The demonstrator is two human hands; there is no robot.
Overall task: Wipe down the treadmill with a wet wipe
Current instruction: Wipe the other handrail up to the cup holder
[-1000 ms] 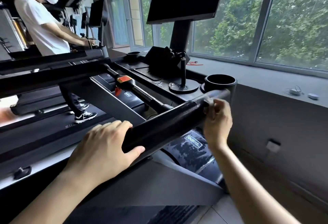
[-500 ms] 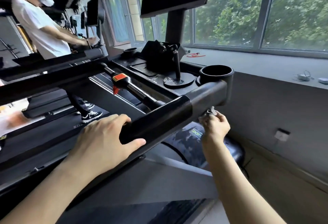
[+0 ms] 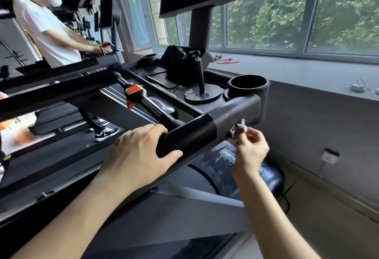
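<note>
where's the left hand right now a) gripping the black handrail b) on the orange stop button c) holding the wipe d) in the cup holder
A: the left hand is curled over the black handrail with its thumb underneath, while the right hand pinches the crumpled wipe.

Daylight from windows [image 3: 287,12]; wide-angle edge distortion; left side blurred.
</note>
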